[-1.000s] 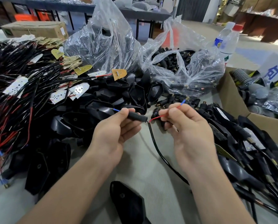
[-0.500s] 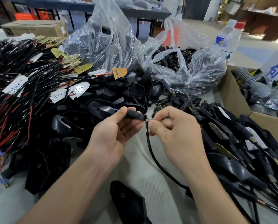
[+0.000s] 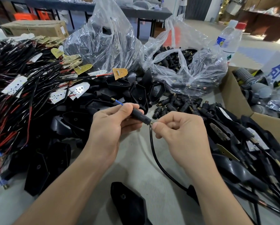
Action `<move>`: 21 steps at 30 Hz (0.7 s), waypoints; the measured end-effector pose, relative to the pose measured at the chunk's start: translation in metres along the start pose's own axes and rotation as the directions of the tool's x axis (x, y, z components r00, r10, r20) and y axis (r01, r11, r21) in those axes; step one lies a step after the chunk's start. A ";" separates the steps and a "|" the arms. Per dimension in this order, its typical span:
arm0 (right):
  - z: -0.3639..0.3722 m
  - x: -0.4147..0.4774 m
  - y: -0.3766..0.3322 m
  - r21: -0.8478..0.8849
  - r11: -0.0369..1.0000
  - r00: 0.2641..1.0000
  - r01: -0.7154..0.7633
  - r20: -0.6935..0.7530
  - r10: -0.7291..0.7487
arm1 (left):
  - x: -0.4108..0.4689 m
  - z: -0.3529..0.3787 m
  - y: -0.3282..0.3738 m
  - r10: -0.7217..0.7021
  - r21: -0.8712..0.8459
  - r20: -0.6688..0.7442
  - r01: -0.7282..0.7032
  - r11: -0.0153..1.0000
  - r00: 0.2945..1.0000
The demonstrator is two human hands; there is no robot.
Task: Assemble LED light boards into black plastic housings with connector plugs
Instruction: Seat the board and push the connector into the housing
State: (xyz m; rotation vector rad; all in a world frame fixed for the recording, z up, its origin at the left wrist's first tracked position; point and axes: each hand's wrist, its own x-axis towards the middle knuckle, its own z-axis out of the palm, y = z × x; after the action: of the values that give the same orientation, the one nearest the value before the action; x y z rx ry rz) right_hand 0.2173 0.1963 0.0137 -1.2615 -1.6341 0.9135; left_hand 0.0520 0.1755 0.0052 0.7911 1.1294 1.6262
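My left hand (image 3: 110, 125) grips a black connector plug (image 3: 140, 115) between thumb and fingers; a blue wire with a brass tip (image 3: 117, 101) sticks out past its far end. My right hand (image 3: 181, 129) pinches the end of a black cable (image 3: 155, 155) right at the plug's near tip. The cable curves down toward me and passes under my right forearm. A black plastic housing (image 3: 127, 203) lies on the table between my forearms. White LED boards (image 3: 80, 90) with red and black leads lie on the pile at left.
Heaps of black housings (image 3: 136, 93) and wired cables (image 3: 14, 101) fill the left and middle. Loose plugs (image 3: 181, 106) lie ahead, and two clear bags (image 3: 184, 67) hold more parts. A cardboard box (image 3: 233, 98) and a water bottle (image 3: 228, 39) stand at right. Finished assemblies (image 3: 243, 143) are piled at right.
My right hand held the red and blue wire ends apart from the plug a second ago. It has closed in and now pinches the cable right at the plug's tip.
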 end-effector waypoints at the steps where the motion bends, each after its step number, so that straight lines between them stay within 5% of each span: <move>1: 0.000 0.000 0.001 0.002 1.000 1.000 0.009 0.023 -0.009 | 0.000 0.001 -0.001 0.017 0.019 -0.010 -0.017 1.000 1.000; 10: 0.001 0.003 0.003 0.366 0.930 0.999 0.025 -0.034 -0.014 | 0.001 0.002 -0.001 -0.054 -0.140 -0.047 0.047 0.989 0.997; 13: -0.004 0.005 0.004 0.352 0.936 0.997 0.005 -0.079 0.024 | 0.002 0.002 -0.002 -0.079 -0.172 -0.075 0.065 0.983 0.994; 18: -0.004 0.006 0.000 0.721 0.672 0.985 -0.171 0.109 0.133 | 0.003 0.001 -0.003 -0.088 -0.189 -0.089 0.070 0.979 0.992; 21: -0.006 0.007 -0.003 0.793 0.577 0.980 -0.196 0.137 0.145 | 0.004 0.000 -0.003 -0.130 -0.244 -0.091 0.104 0.964 0.987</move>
State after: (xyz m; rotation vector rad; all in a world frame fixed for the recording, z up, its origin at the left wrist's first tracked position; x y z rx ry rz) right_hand 0.2207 0.2028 0.0202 -0.7293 -0.8974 1.5939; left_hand 0.0518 0.1795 0.0029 0.4782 1.0104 1.6811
